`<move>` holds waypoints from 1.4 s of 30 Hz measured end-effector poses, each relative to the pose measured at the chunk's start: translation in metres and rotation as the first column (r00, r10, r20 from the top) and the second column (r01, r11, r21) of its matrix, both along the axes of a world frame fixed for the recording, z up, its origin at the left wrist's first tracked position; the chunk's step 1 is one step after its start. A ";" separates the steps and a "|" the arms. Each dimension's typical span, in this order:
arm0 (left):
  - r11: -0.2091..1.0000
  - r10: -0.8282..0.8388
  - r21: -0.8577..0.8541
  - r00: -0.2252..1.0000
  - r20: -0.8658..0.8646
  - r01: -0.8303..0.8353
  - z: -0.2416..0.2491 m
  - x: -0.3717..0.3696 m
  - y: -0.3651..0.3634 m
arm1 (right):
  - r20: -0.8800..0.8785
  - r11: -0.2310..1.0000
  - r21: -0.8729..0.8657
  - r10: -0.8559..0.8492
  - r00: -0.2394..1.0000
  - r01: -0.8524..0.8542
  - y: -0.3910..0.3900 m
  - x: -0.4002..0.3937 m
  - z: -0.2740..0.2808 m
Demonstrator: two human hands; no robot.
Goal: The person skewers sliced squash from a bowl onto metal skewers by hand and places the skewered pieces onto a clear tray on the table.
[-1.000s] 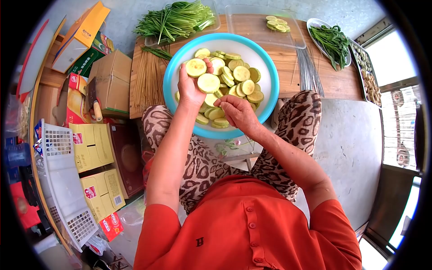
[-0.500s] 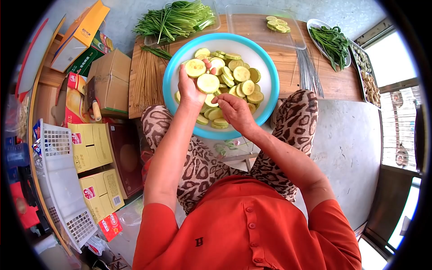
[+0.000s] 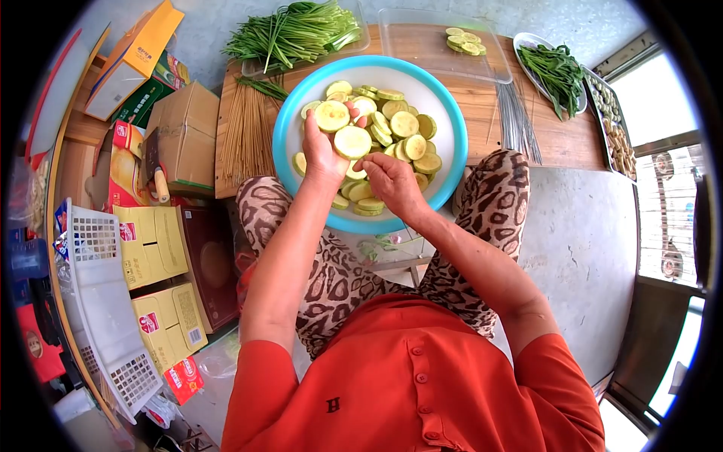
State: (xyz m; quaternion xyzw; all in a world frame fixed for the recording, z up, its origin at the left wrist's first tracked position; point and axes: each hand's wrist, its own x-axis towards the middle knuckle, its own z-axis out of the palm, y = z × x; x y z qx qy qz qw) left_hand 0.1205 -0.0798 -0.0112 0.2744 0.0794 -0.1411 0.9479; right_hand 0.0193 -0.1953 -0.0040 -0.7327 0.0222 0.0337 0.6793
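Round zucchini slices point(image 3: 404, 124) fill much of a white basin with a blue rim point(image 3: 284, 102) in front of me. Over its left side, my left hand point(image 3: 324, 153) is closed around a few slices, with one pale zucchini slice point(image 3: 352, 142) facing up at the fingers. My right hand point(image 3: 393, 183) is pinched shut just to the right of it, fingertips close to the held slices. A thin skewer seems to run from this grip, a fine line showing below the wrist. Its tip is hidden among the slices.
Bamboo skewers point(image 3: 252, 128) lie left of the basin, metal skewers point(image 3: 516, 120) right. Behind are garlic chives point(image 3: 294, 34) and a clear tray point(image 3: 414, 45) with several slices. Leafy greens point(image 3: 553, 71) sit on a plate at right. Boxes point(image 3: 153, 252) stand at left.
My left hand and its zucchini slices have shifted slightly to the right. My right hand stays pinched in almost the same place.
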 end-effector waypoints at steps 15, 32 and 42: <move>0.981 0.187 0.028 0.967 0.176 -0.194 0.017 0.007 0.016 | -0.051 0.978 0.188 0.105 0.993 -0.094 -0.004 -0.009 -0.002; 0.987 0.141 0.055 0.977 0.159 -0.151 -0.009 0.027 0.028 | 0.012 0.998 0.060 0.023 1.000 -0.024 -0.028 -0.019 0.020; 0.904 0.041 0.423 0.998 0.047 -0.057 0.008 0.009 0.028 | -0.032 0.978 0.198 -0.062 0.998 0.067 -0.093 0.019 0.058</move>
